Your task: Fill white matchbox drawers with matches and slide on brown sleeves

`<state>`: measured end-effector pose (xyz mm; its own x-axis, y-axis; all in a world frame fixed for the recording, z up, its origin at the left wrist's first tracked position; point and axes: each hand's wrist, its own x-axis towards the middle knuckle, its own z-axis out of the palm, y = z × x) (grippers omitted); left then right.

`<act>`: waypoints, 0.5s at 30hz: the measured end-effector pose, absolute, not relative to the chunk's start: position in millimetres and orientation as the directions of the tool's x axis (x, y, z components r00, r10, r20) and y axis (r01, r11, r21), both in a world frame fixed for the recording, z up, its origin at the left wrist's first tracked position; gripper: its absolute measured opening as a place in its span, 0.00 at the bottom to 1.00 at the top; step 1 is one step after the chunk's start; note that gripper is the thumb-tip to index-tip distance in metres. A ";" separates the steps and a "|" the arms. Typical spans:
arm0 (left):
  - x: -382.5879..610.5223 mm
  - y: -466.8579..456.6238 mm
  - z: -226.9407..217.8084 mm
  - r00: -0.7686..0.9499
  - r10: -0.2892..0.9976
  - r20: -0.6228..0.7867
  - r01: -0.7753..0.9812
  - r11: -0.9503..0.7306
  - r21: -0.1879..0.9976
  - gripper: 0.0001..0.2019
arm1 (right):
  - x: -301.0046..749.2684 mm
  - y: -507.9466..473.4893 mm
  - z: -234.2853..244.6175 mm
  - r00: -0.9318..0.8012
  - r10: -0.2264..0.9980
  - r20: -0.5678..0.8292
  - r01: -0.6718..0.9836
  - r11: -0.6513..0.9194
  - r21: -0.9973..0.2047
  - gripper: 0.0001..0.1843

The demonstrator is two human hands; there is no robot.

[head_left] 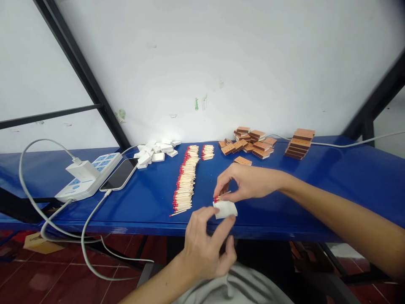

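Between the thumb and forefinger of my left hand (207, 242) is a small white matchbox tray (225, 209), near the table's front edge. My right hand (242, 181) pinches a few red-tipped matches (218, 198) at the tray's far side. Whether these matches rest inside the tray or just above it I cannot tell. Left of my hands lies a long row of matches (185, 181), red heads mostly to the left. A shorter bunch of matches (208, 152) lies beside its far end. One brown matchbox (243, 161) sits just beyond my right hand.
White trays (158, 151) are heaped at the back left, brown matchboxes (253, 141) at the back. A leaning stack of matchboxes (300, 143) stands farther right. On the left, a phone (120, 174) and a power strip (88, 177) trail white cables over the blue table's (145, 202) edge.
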<state>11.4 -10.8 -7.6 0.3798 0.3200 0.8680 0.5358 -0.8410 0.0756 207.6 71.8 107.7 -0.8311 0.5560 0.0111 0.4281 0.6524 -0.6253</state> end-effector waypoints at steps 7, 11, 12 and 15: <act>2.9 -6.3 4.5 0.394 0.598 0.698 0.717 -0.675 0.174 0.25 | 205.8 67.0 105.8 -0.872 0.486 -0.059 0.438 0.719 -0.540 0.13; 5.4 -3.4 -0.3 0.443 0.568 0.693 0.705 -0.699 0.122 0.24 | 202.7 64.3 103.4 -0.866 0.497 -0.058 0.466 0.759 -0.455 0.10; 5.9 -3.4 -0.7 0.444 0.562 0.698 0.701 -0.703 0.120 0.23 | 202.0 63.5 103.1 -0.865 0.499 -0.056 0.470 0.765 -0.441 0.10; 6.5 -3.6 -0.4 0.438 0.553 0.709 0.687 -0.714 0.132 0.19 | 200.0 60.7 102.7 -0.874 0.483 -0.048 0.453 0.776 -0.439 0.10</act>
